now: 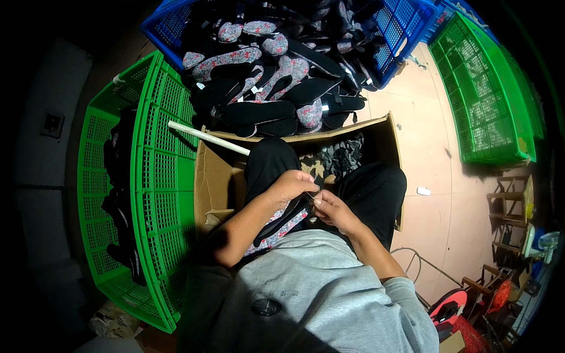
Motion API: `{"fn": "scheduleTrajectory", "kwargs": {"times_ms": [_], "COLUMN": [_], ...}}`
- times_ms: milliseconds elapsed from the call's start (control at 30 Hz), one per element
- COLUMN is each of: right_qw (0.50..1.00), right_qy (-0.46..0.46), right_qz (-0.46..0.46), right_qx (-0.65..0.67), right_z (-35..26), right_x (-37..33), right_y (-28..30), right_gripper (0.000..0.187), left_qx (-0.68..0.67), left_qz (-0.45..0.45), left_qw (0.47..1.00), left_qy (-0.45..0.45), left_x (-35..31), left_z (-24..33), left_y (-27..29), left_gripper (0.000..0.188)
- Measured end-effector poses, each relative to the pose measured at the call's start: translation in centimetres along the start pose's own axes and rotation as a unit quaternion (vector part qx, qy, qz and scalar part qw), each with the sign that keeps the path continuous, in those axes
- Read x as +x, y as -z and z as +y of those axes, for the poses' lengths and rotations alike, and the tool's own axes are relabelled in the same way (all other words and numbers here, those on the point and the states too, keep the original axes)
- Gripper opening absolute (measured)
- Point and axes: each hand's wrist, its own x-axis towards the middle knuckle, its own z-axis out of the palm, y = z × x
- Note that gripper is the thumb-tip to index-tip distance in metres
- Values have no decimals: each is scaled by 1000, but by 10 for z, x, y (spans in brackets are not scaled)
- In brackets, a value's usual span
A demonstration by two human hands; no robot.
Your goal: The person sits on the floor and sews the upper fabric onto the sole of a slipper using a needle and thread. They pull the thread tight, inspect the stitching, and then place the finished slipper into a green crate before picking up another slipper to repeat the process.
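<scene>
My left hand [292,185] and my right hand [334,210] meet above my lap, fingertips almost touching. Both are closed in a pinch. A thin sliver shows between the fingertips, too small to name. Below my left wrist a floral-patterned shoe [285,233] with black parts lies across my lap, partly hidden by my forearm. Just past my knees a big heap of similar floral shoes [285,76] with black soles spills from a blue plastic crate [406,35].
An open cardboard box [219,170] with dark scraps [344,159] stands around my legs, a white rod [206,137] across its edge. Green crates stand at left [168,176] and far right [488,100]. A wooden rack [511,200] and a red-topped stool [450,306] are at right.
</scene>
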Motion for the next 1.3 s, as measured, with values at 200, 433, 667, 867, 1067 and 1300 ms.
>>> {"fn": "scheduleTrajectory", "kwargs": {"times_ms": [200,433,667,867,1067,1300], "right_qw": [1000,1000,1000,1000,999,995], "right_qy": [-6,-3,2,-1,-1,4], "right_qz": [-7,-6,-6,-6,5,67], "right_qx": [4,10,4,11,33,69], "right_z": [0,1,2,1,3,10], "right_x": [0,0,0,0,-1,-7], "right_y": [3,4,4,4,6,13], "right_gripper": [20,20,19,19,19,20], "left_qx": [-1,2,0,-12,-55,-102], "left_qz": [-7,-6,10,-4,30,60], "left_qw": [1000,1000,1000,1000,998,992], "left_qy": [-2,11,7,3,-29,-53], "left_x": [0,-2,-2,0,3,7], "left_z": [0,3,2,4,0,-1], "left_y": [0,-1,-3,-2,-3,-8], "left_gripper": [10,15,15,12,6,12]}}
